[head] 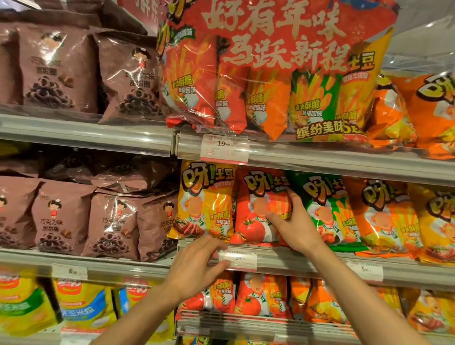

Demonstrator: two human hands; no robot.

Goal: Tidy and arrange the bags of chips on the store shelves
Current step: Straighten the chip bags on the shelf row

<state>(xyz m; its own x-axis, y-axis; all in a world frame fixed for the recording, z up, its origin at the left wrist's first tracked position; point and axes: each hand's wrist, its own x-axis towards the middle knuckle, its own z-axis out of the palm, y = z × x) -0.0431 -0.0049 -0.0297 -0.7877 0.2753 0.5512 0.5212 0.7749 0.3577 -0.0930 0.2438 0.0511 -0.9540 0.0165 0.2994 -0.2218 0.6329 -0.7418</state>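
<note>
A red tomato-flavour chip bag [256, 207] stands on the middle shelf between a yellow bag [205, 197] and a green bag [324, 207]. My right hand [295, 224] grips the red bag's right edge, thumb on its front and fingers slipped behind, next to the green bag. My left hand [200, 265] rests on the shelf's front rail [295, 262] just below the yellow bag, fingers spread over a price label [238, 259], holding nothing. Orange bags [378, 217] continue to the right along the same shelf.
A large red multi-pack [270, 64] fills the shelf above, with orange bags [430, 112] beside it. Brown chocolate-ring bags [62, 213] fill the left shelves. More red and orange bags [262, 297] sit on the shelf below, yellow-blue bags [82, 305] at lower left.
</note>
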